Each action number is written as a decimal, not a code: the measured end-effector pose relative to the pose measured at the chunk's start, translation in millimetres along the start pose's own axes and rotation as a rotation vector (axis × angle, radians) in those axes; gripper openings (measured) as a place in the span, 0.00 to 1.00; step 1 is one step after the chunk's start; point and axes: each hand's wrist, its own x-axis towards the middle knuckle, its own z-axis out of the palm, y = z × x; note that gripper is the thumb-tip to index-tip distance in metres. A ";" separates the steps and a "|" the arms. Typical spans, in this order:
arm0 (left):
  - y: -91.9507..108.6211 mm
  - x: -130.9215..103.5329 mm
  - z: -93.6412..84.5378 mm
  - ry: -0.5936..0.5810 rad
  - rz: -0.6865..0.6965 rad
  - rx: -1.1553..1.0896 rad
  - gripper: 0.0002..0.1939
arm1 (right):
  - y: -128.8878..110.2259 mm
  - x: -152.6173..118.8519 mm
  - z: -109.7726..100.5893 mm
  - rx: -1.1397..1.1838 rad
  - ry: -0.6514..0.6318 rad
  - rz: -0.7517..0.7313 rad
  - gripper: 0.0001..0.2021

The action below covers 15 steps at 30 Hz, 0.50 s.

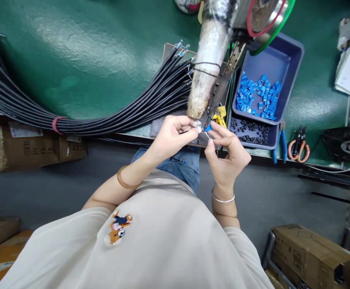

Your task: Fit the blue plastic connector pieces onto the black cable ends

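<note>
Across the green bench [84,80], left of the blue tray [279,60], the left hand [173,136] pinches a white piece [197,125]; the right hand [227,154] curls narrowly, its hold unclear.

A small whitish piece [197,125] sits near a small blue piece [207,128] and a slanting white strand [207,135].

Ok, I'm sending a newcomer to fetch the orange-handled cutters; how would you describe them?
On the green bench, find the bin of small blue pieces. Just right of the bins, near the bench's edge, lie blue-handled pliers. The cutters lie beyond them, set apart by looped orange handles.
</note>
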 end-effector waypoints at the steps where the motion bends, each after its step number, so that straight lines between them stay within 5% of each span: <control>1: -0.9 0.1 -0.5 -0.014 -0.009 0.002 0.04 | 0.6 -0.5 -0.1 0.008 -0.003 0.005 0.06; 15: 2.0 -2.5 1.6 -0.022 0.007 0.073 0.05 | -1.0 3.1 -3.7 -0.080 0.011 -0.024 0.05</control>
